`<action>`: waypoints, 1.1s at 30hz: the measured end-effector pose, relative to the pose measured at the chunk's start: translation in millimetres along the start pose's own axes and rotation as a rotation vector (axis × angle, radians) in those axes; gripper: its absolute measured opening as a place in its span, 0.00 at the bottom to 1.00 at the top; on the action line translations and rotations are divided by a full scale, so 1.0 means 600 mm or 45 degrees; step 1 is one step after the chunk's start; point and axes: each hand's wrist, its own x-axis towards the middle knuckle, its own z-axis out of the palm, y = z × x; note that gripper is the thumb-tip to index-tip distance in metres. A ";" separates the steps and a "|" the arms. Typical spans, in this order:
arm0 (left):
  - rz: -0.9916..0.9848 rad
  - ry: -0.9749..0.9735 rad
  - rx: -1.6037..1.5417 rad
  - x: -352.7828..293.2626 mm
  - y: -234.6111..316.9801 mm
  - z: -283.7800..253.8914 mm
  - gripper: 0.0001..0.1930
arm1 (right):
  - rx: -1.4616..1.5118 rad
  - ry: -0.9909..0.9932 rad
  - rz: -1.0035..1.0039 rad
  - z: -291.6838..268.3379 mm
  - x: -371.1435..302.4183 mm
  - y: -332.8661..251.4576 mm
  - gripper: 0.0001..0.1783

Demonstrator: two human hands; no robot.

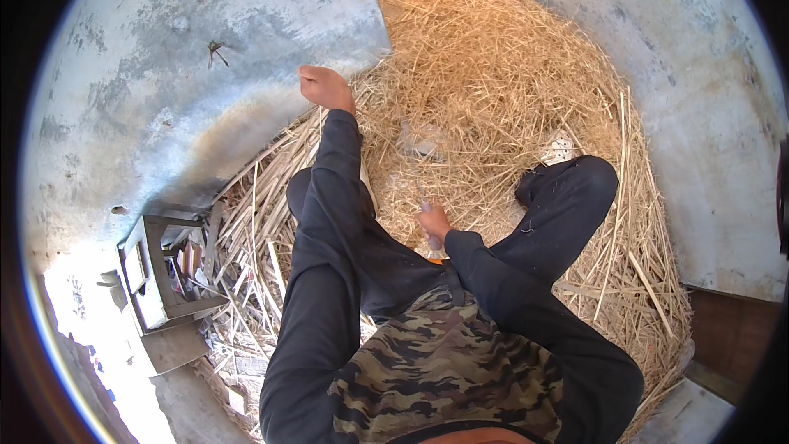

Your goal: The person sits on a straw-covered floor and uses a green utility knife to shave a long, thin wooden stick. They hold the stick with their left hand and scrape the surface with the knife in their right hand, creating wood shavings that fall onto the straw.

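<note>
My left hand is closed and raised ahead at the left, in front of the grey wall. Its palm is turned out of sight, so I cannot tell whether anything is in it. Close to my lap, my right hand wraps round a short greyish rod-shaped handle. An orange bit shows at the handle's near end. Loose dry straw lies heaped ahead of both hands. Between my legs, a pale flat piece lies partly covered by straw.
Grey plastered walls curve up on both sides. Longer dry stalks spread at the left. A frame-like box with odds and ends stands against the left wall. My dark-trousered legs are bent, with a light speckled shoe at the right.
</note>
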 end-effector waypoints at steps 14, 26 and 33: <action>0.021 0.089 0.284 0.029 -0.008 0.042 0.28 | -0.180 0.193 0.038 -0.026 0.049 0.065 0.15; -0.032 0.093 0.305 0.050 -0.030 0.044 0.27 | -0.258 -0.070 -0.223 0.015 0.030 0.008 0.15; -0.006 0.103 0.301 0.048 -0.030 0.055 0.26 | 0.037 0.226 0.242 -0.039 0.039 0.065 0.09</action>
